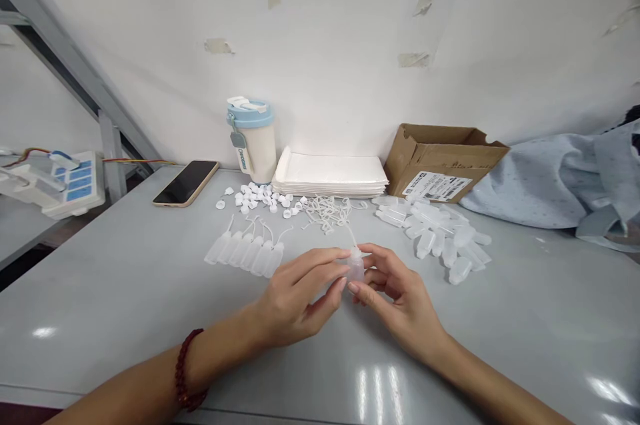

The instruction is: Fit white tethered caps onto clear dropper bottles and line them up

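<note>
Between my two hands a small translucent bottle (pixel 355 266) stands upright, with a thin white tube rising from its top. My left hand (pixel 305 295) touches its left side with the fingertips. Fingers and thumb of my right hand (pixel 395 291) are closed round its right side. To the left, several bottles with tubes (pixel 250 253) lie in a row. Behind them are small white caps (pixel 260 197) in a scattered heap, and a tangle of thin white tubes (pixel 327 211). A pile of translucent bottles (pixel 440 235) lies to the right.
At the back of the grey table (pixel 115 291) are a phone (pixel 187 183), a cream cup with a blue lid (pixel 257 141), a stack of white envelopes (pixel 330 175) and a cardboard box (pixel 445 161). Pale cloth (pixel 555 178) lies at right, a white device (pixel 75 185) at far left.
</note>
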Demonstrator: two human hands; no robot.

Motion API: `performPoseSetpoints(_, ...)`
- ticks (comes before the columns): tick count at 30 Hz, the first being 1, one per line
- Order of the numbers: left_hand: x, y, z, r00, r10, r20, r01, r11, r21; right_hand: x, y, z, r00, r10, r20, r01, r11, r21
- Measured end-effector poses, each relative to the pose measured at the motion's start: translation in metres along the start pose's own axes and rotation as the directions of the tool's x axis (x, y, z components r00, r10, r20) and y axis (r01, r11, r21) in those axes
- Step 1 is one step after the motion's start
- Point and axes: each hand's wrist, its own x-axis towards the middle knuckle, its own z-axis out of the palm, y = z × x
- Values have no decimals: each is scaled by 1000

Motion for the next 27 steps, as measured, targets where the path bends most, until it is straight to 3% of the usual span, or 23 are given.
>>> performPoseSetpoints(10, -5, -3, 2, 996, -67, 65, 67, 998, 9, -2, 1, -2, 999, -35, -23, 33, 996, -79)
performPoseSetpoints(27, -2, -2, 0, 982, -146, 120, 160, 981, -111, -2, 0, 0, 995, 101, 10, -101, 995, -3)
